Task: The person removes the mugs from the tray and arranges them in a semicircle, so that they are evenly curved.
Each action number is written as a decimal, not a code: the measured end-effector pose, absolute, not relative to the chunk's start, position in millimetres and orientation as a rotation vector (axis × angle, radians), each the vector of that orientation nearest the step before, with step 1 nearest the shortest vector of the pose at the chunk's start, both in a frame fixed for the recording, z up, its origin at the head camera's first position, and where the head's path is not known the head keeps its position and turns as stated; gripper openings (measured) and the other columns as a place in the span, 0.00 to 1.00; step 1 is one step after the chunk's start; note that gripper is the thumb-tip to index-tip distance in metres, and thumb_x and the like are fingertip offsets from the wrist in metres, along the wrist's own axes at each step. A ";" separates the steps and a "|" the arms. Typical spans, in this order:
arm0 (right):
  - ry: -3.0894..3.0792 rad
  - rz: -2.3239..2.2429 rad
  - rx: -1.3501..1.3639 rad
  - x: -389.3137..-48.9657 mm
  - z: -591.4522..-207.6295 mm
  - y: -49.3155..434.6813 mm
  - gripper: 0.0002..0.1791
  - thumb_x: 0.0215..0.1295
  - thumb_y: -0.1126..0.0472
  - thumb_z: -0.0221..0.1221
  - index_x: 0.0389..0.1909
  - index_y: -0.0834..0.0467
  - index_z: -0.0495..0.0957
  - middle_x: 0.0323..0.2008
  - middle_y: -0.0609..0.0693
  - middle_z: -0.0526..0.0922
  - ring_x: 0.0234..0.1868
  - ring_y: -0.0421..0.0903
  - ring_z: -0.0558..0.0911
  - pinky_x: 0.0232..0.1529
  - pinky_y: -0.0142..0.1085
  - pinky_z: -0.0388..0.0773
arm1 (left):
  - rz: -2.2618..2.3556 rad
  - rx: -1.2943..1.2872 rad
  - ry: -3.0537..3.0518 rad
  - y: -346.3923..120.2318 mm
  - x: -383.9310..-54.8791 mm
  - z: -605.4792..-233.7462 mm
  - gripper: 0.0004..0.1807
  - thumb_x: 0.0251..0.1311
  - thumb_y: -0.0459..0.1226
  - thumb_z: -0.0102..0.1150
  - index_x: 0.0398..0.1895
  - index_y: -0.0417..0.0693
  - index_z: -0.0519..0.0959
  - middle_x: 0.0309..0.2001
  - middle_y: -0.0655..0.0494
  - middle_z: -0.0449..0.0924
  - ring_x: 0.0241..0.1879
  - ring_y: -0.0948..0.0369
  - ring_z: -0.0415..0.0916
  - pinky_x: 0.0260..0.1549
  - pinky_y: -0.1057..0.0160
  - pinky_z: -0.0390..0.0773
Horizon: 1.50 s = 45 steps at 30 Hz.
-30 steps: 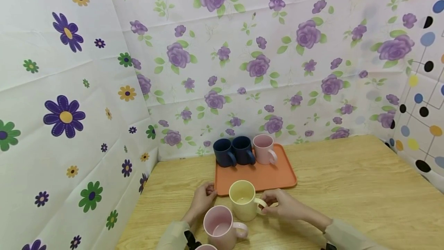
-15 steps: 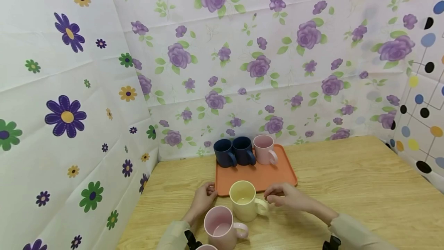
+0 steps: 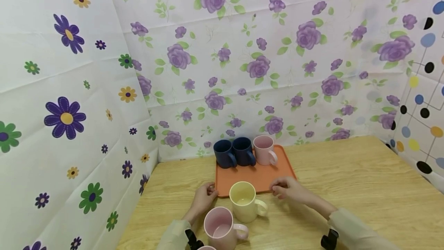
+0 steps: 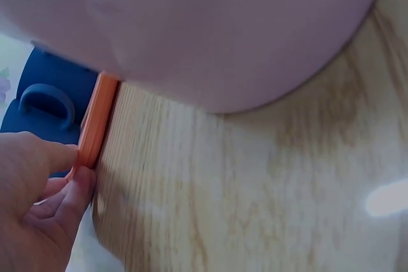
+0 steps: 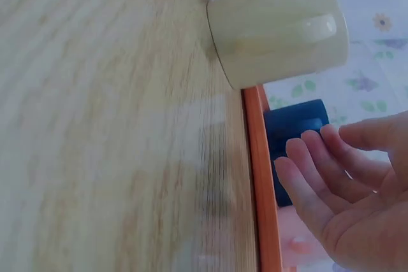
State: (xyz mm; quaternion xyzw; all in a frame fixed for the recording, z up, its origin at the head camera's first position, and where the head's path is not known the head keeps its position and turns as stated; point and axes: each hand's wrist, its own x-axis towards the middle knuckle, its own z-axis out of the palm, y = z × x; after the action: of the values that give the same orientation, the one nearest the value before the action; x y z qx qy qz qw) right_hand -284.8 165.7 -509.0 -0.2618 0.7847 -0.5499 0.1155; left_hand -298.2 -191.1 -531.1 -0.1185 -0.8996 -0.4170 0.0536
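An orange tray [image 3: 258, 174] lies flat toward the back of the table. My left hand [image 3: 202, 200] pinches its near left corner; in the left wrist view the thumb and fingers [image 4: 81, 183] meet at the tray's edge. My right hand [image 3: 295, 193] is beside the tray's near right side, its loosely bent fingers [image 5: 312, 176] holding nothing. Two navy mugs [image 3: 224, 156] and a pink mug [image 3: 264, 153] stand in a row along the tray's far side. A pale yellow mug [image 3: 244, 205] stands in front of the tray between my hands, handle pointing right.
Another pink mug [image 3: 220, 228] stands nearer me, right of my left forearm, and fills much of the left wrist view. The rim of one more pink mug [image 3: 207, 248] shows at the bottom edge. Flower-printed cloth [image 3: 215, 68] hangs behind the wooden table [image 3: 340, 180].
My right hand has let go of the yellow mug's handle and moved right and away from me toward the tray's near right side. The left hand has stayed at the tray's corner.
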 end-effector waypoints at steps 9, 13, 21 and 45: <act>2.504 -1.670 -0.639 -298.0 -515.1 165.4 0.13 0.70 0.64 0.53 0.45 0.71 0.77 0.38 0.63 0.84 0.36 0.46 0.82 0.32 0.36 0.81 | -1.272 -0.339 -2.759 -190.2 -299.3 -529.2 0.22 0.62 0.32 0.60 0.55 0.25 0.73 0.35 0.44 0.82 0.35 0.57 0.79 0.32 0.68 0.78; 2.612 -1.731 -0.540 -305.0 -517.2 164.6 0.11 0.69 0.68 0.53 0.45 0.70 0.78 0.39 0.61 0.84 0.37 0.52 0.84 0.34 0.38 0.83 | -1.282 -0.345 -2.758 -191.3 -300.2 -530.0 0.22 0.62 0.32 0.60 0.55 0.25 0.73 0.35 0.44 0.82 0.35 0.58 0.79 0.32 0.69 0.78; 2.778 -1.810 -0.395 -323.9 -518.8 156.5 0.08 0.65 0.73 0.52 0.41 0.67 0.79 0.38 0.62 0.83 0.36 0.45 0.81 0.35 0.29 0.80 | -1.262 -0.336 -2.771 -195.7 -304.4 -533.9 0.21 0.62 0.33 0.60 0.56 0.28 0.74 0.36 0.46 0.83 0.34 0.59 0.80 0.32 0.68 0.78; 3.019 -1.854 -0.165 -351.8 -526.4 144.7 0.15 0.61 0.64 0.64 0.44 0.69 0.77 0.41 0.65 0.82 0.45 0.59 0.81 0.48 0.48 0.79 | -1.345 -0.415 -2.667 -195.9 -300.5 -535.3 0.21 0.61 0.34 0.62 0.52 0.26 0.74 0.34 0.45 0.83 0.32 0.61 0.79 0.31 0.68 0.79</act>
State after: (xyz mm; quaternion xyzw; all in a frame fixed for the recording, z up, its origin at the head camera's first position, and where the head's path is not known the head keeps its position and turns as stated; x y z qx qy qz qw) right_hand -351.8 144.7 -526.4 -0.0456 0.8339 -0.5121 -0.2009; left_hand -300.5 -195.9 -535.3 -0.1374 -0.8826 -0.4452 0.0628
